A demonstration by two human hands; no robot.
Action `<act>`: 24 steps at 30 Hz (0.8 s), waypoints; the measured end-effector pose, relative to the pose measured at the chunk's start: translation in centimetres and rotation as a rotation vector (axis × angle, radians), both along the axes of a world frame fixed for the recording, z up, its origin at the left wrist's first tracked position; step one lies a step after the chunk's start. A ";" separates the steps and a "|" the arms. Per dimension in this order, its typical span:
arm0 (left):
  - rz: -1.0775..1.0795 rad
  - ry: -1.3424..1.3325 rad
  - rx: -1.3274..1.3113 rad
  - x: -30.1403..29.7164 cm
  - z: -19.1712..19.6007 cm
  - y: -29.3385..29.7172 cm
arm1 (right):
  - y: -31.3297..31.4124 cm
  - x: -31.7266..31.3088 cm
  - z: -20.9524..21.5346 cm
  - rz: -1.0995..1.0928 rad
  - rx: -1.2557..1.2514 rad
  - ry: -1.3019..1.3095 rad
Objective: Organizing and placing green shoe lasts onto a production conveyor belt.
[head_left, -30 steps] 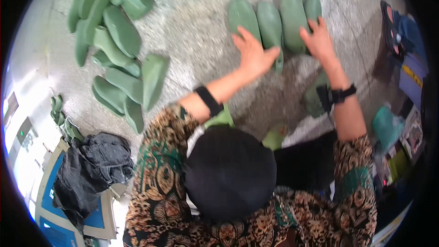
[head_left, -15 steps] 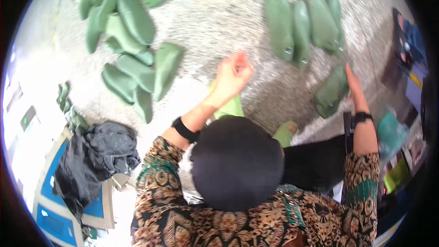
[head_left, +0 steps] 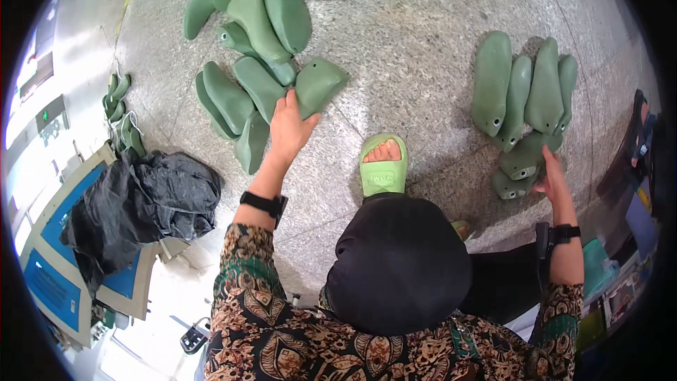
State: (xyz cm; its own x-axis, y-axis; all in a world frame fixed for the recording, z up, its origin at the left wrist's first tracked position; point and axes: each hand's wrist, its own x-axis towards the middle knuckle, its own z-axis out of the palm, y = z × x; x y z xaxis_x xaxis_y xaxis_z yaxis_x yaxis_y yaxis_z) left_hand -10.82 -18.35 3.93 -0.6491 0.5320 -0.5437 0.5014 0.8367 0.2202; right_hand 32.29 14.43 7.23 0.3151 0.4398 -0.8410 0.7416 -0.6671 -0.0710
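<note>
My left hand (head_left: 288,127) reaches to the pile on the left with its fingers stretched out and thumb apart. Its fingertips lie against the near edge of a broad green shoe last (head_left: 319,86); another last (head_left: 259,87) is just left of them. On the right, my right hand (head_left: 555,180) is at the side of a green shoe last (head_left: 523,156), thumb and fingers about its end. A second last (head_left: 509,185) lies against it on the near side. Both touch the near end of a row of upright-pointing lasts (head_left: 491,85). Part of the right fingers is hidden.
More lasts (head_left: 285,7) lie heaped at the far left. A black plastic bag (head_left: 173,197) lies over blue-and-beige boards (head_left: 53,286) at left, with tied lasts (head_left: 128,134) behind. My foot in a green slide (head_left: 384,169) rests on the speckled floor between the groups.
My left hand has gone from the middle over to the left pile, its curled fingers now stretched out. My right hand has brought its lasts up against the near end of the row.
</note>
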 end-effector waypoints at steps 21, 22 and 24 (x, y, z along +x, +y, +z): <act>-0.298 0.479 0.787 -11.0 -1.2 12.0 | -8.1 -21.8 -3.3 1.448 0.548 0.378; -0.233 0.561 0.688 -13.5 -1.6 11.1 | -8.4 -22.0 -3.2 1.416 0.507 0.327; 0.178 0.398 0.443 -17.9 -3.5 9.0 | -8.5 -22.7 -2.7 1.381 0.466 0.271</act>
State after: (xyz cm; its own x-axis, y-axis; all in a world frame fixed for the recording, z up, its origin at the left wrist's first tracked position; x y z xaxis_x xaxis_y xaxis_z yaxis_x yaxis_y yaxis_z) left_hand -28.70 -9.38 0.46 -0.8560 0.5169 0.0061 0.4780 0.7870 0.3900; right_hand 9.63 5.92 4.57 -0.7065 0.4940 -0.5068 0.6844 0.6590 -0.3119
